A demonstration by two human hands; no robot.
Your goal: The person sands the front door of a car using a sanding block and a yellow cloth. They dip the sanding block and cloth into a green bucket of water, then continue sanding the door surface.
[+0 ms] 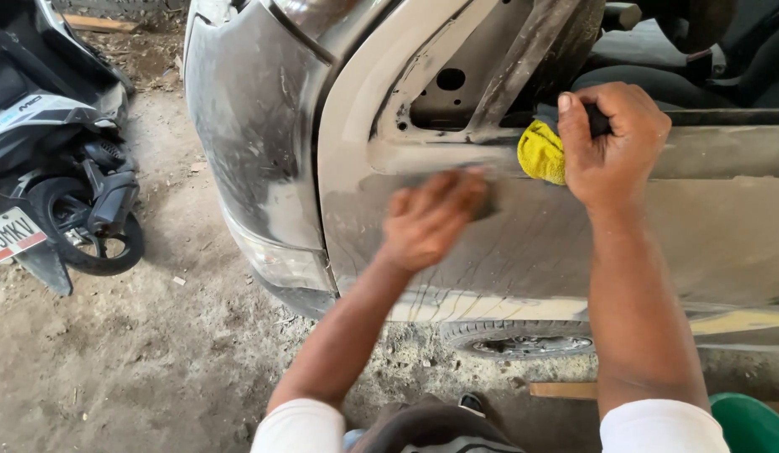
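A grey, dull, sanded car body panel (507, 243) fills the middle of the view, with the rear bumper corner (255, 143) to its left. My left hand (431, 216) is blurred and pressed flat against the panel, closed on a small dark sanding pad (483, 201) that barely shows under the fingers. My right hand (612, 143) grips the edge of the door opening higher up, clenched around a yellow cloth (542, 153) that sticks out on its left.
A scooter (58, 159) is parked on the dirt floor at the left. A car tyre (524, 340) shows below the panel. A strip of wood (561, 390) lies on the ground, and a green container rim (754, 424) is at the bottom right.
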